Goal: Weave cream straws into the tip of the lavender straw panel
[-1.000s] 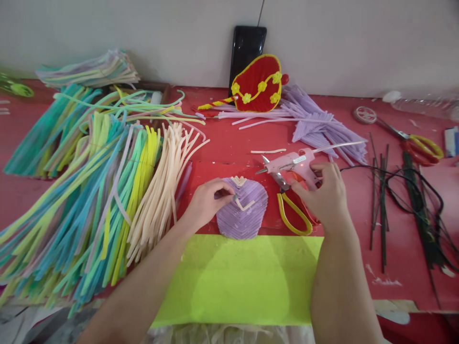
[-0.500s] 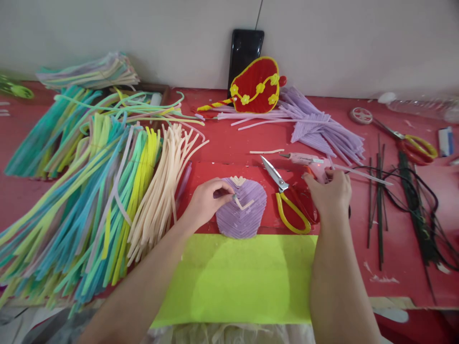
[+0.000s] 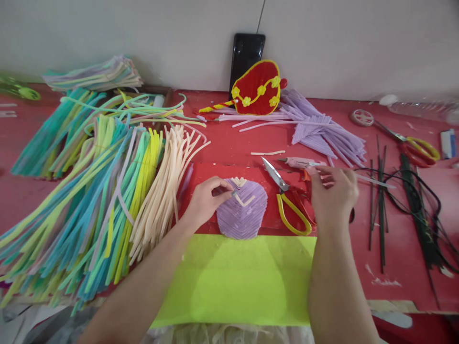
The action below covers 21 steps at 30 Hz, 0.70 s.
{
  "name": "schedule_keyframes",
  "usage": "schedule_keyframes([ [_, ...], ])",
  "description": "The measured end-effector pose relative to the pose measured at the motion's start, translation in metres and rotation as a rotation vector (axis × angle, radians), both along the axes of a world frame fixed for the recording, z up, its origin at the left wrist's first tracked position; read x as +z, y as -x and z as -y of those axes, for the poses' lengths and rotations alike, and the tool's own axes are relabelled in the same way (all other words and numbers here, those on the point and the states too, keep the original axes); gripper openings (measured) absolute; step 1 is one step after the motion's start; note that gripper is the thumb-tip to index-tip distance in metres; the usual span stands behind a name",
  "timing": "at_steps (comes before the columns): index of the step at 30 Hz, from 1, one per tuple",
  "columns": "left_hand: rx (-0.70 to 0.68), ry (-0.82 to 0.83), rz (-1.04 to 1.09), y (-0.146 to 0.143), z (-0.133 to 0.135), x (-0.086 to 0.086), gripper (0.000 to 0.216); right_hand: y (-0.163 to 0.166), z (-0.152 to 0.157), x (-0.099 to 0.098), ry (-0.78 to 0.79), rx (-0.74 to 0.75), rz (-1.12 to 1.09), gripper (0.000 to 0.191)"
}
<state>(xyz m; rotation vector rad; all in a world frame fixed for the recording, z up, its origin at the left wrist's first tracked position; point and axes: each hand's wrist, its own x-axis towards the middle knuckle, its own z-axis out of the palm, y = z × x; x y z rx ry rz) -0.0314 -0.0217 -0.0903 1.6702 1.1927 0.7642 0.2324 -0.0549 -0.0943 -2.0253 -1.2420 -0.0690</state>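
Saw one lavender panel [image 3: 242,220], chevron-ribbed, cream-tipped, flat on red table [image 3: 224,145], pinched one bent cream stem [image 3: 244,205] over it in left grip [image 3: 211,196], couldn't tell closure of right grip [image 3: 333,191] at one pink glue gun [image 3: 297,163], counted two yellow-red-handled scissors [image 3: 283,185].

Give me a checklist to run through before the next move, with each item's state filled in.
1. Bent cream strip held: ok, its left end is pinched in the left hand, over the purple panel.
2. Strip's bend matching the cream chevrons at the panel's far edge: ok, both point toward the wearer.
3. Glue on the strip's underside: cannot tell, hidden from this view.
4. Glue gun clear of the panel: ok, it lies apart, to the right.
5. Right hand off the glue gun: cannot tell, it covers the handle.
6. Nearer scissors clear of the panel: ok, lying beside it, not touching.
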Motion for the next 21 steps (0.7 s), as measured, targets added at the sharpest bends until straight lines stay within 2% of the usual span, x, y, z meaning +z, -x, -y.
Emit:
schedule_keyframes([
  [6,0.049,-0.057,-0.016,-0.001,-0.003,-0.004,0.014,0.053,0.001,0.002,0.028,0.444,-0.076,0.013],
  [8,0.061,-0.079,-0.034,-0.001,-0.007,-0.006,0.013,0.064,0.002,0.0,0.071,0.531,-0.128,0.013],
  [15,0.108,-0.198,-0.144,-0.006,-0.014,-0.013,0.008,0.077,0.004,-0.003,0.11,0.55,-0.17,0.014],
  [21,0.164,-0.222,-0.194,-0.01,-0.012,-0.012,0.008,0.081,0.004,-0.008,0.108,0.557,-0.159,0.015],
])
